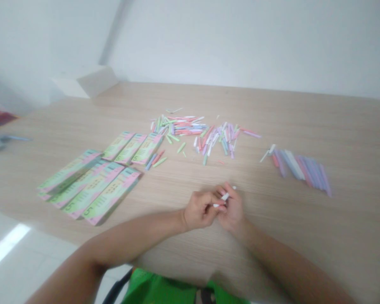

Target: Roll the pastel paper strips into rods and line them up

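My left hand (202, 210) and my right hand (234, 210) meet just above the table, closer to its front edge. Between their fingertips is a small white stick (225, 196), slim and pen-like. The left fingers pinch its lower end, while the right fingers curl around it; a white tip also shows beyond the right fingers. Whether this is one piece or two I cannot tell. Farther right lies a slanted row of purple, white and pink sticks (307, 169).
Loose pastel sticks (190, 126) form a heap at mid-table, with a second cluster (220, 137) beside it. Flat green-and-pink boxes (112, 184) lie in two rows to the left. A white box (98, 81) stands at the back left, against the wall.
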Motion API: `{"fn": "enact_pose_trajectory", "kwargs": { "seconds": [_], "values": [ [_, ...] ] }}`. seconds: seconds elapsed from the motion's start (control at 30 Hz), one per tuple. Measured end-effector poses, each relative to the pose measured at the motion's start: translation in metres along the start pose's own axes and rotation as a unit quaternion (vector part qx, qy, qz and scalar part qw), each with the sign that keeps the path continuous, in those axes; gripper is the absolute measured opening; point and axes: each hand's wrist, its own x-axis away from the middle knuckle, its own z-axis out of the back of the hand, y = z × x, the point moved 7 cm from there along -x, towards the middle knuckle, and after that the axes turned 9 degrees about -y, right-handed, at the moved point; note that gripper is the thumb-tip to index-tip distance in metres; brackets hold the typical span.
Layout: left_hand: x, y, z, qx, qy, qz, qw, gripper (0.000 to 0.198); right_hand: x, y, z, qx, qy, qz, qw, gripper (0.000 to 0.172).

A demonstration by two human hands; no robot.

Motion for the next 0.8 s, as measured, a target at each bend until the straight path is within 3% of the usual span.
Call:
{"fn": "enact_pose_trajectory", "kwargs": {
  "seconds": [0.17, 0.3, 0.43, 0.57, 0.7, 0.8],
  "values": [
    [-0.001, 0.002, 0.003, -0.034, 0.024, -0.006, 0.999, 0.008, 0.001, -0.003, -0.001, 0.088, 0.016, 0.024, 0.996, 0.054],
    [0.001, -0.005, 0.003, -0.065, 0.034, 0.006, 0.997, 0.013, 0.002, -0.01, 0.005, 0.092, 0.051, 0.052, 0.993, 0.055],
    [0.004, -0.009, 0.001, -0.04, 0.028, 0.012, 0.999, 0.011, 0.005, -0.021, 0.005, 0.095, 0.027, 0.082, 0.992, 0.054],
    [0.003, -0.004, 0.001, -0.007, 0.023, -0.006, 1.0, 0.009, 0.007, -0.024, 0.006, 0.094, 0.019, 0.096, 0.991, 0.039],
    [0.002, 0.001, 0.0, -0.01, 0.016, -0.015, 1.0, 0.006, 0.008, -0.022, 0.01, 0.08, 0.049, 0.096, 0.991, 0.018],
    [0.001, 0.004, -0.001, -0.02, 0.01, -0.026, 0.999, 0.005, 0.008, -0.023, 0.011, 0.059, 0.059, 0.112, 0.99, 0.016]
  ]
}}
